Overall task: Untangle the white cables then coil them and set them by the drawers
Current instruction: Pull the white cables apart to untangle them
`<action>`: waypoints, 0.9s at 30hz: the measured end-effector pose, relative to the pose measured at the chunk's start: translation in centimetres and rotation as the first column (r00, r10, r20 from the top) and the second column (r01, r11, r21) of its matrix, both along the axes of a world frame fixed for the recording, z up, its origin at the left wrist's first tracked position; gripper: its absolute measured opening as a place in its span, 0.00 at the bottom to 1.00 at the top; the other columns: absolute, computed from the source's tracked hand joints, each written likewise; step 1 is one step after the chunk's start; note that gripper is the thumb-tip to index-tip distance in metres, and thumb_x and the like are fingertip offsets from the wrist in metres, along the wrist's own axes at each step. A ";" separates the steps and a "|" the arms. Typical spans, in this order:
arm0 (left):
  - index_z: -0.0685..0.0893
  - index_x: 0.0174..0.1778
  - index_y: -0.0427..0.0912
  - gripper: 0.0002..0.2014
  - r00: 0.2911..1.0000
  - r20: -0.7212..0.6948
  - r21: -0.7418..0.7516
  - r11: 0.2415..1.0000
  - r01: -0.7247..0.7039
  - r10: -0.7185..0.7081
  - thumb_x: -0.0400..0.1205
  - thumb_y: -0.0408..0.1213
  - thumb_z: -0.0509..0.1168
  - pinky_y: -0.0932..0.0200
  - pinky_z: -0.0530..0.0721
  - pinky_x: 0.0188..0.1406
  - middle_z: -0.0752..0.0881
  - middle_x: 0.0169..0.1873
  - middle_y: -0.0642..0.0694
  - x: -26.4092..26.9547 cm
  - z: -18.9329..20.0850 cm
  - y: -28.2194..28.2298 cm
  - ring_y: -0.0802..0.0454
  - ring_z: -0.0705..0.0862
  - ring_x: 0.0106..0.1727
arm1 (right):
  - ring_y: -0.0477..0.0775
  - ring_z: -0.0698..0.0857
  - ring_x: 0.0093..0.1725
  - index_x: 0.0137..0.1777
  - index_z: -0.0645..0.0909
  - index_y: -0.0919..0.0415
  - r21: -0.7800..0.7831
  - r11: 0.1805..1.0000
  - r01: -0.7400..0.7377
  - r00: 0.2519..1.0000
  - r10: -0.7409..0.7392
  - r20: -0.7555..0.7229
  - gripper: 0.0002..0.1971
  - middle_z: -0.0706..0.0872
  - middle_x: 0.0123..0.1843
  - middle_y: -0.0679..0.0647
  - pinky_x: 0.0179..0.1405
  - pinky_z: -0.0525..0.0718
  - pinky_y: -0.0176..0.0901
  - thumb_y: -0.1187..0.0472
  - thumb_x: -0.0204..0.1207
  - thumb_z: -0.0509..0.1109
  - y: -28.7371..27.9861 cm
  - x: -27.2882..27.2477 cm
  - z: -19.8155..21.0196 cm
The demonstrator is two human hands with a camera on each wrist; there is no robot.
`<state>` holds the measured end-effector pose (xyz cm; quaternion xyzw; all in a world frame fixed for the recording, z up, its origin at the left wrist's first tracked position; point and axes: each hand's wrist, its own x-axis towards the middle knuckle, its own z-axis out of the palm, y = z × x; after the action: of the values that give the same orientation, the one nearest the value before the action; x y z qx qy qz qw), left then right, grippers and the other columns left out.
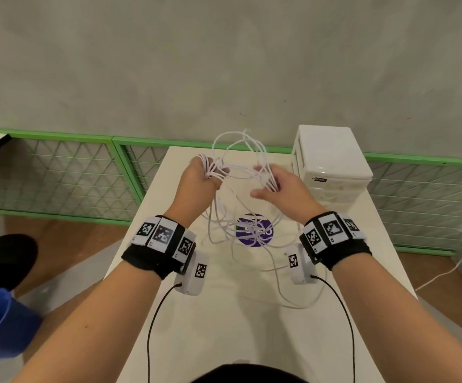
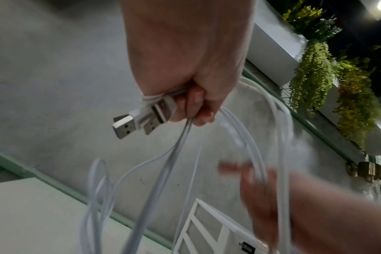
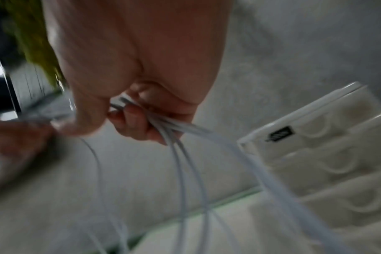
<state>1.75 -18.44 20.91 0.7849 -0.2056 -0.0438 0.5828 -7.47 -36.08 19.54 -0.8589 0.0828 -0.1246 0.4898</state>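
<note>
left hand (image 1: pixel 201 176): fist round thin white tangled cables (image 1: pixel 241 161), USB plugs (image 2: pixel 141 118) jutting out | right hand (image 1: pixel 275 183): fingers curled round strands | loops hanging between, above white table (image 1: pixel 224 327) | white plastic drawers (image 1: pixel 332 164) just right

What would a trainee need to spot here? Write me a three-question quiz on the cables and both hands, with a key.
1. True or false: the white cables already lie coiled beside the drawers.
2. Which hand's grip holds the USB plugs? A) left hand B) right hand C) neither
3. Fill in: the hanging loops dangle over a ______ round sticker on the table.

Key:
1. False; both hands hold them up, tangled.
2. A
3. purple
</note>
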 end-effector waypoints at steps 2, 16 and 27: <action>0.70 0.36 0.47 0.13 0.999 0.031 -0.002 1.000 -0.029 0.029 0.81 0.28 0.63 0.67 0.73 0.37 0.76 0.34 0.53 0.2 0.1 0.3 0.57 0.77 0.37 | 0.53 0.79 0.31 0.39 0.82 0.50 -0.140 0.987 0.078 0.985 -0.098 -0.140 0.05 0.82 0.31 0.53 0.38 0.76 0.45 0.54 0.76 0.71 -1.3 -0.7 -2.4; 0.74 0.49 0.33 0.06 0.986 0.097 0.008 0.991 0.133 -0.133 0.84 0.32 0.63 0.79 0.72 0.32 0.75 0.36 0.51 -1.2 1.5 -0.7 0.70 0.76 0.31 | 0.53 0.87 0.31 0.64 0.82 0.62 0.468 0.877 0.107 0.965 0.021 -0.261 0.21 0.89 0.46 0.61 0.34 0.86 0.47 0.48 0.83 0.59 -1.3 -1.6 -5.6; 0.74 0.48 0.36 0.02 0.979 0.013 -0.101 0.974 0.203 -0.202 0.84 0.29 0.61 0.74 0.74 0.33 0.75 0.35 0.49 -1.7 2.4 -1.3 0.60 0.74 0.34 | 0.48 0.80 0.56 0.74 0.71 0.60 0.457 0.882 -0.116 0.826 0.341 -0.448 0.27 0.79 0.60 0.49 0.43 0.78 0.21 0.62 0.76 0.72 2.2 -0.6 -7.8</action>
<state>0.07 -19.75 23.31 0.7292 -0.2875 -0.0912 0.6143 -8.10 -33.88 11.69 -0.7413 0.1293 0.1914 0.6301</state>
